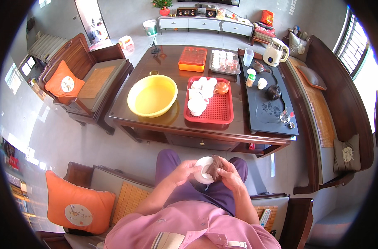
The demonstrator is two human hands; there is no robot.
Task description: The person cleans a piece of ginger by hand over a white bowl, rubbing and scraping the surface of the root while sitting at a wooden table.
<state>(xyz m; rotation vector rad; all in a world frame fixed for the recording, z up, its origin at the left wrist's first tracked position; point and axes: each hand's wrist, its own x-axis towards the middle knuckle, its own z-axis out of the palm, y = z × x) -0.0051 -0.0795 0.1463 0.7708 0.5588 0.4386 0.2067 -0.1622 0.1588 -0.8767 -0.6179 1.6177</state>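
Note:
Above my lap, my left hand (187,171) grips the left rim of a small white dish (201,174), its thumb over the edge. My right hand (228,176) holds a crumpled brown cloth (214,168) against the dish's right side, covering part of its inside. On the table beyond, a red perforated tray (218,109) carries white cups, a white lidded teacup (196,105) and an orange-brown clay teapot (221,87). Left of that tray stands a yellow plastic basin (152,96); what it holds, if anything, is unclear.
A black tea tray (263,116) on the table's right bears a dark teapot (273,92), a glass (286,115) and a cream electric kettle (274,53). Farther back are an orange box (192,59) and a metal tray (224,70) of cups. Wooden sofas (347,93) flank the table.

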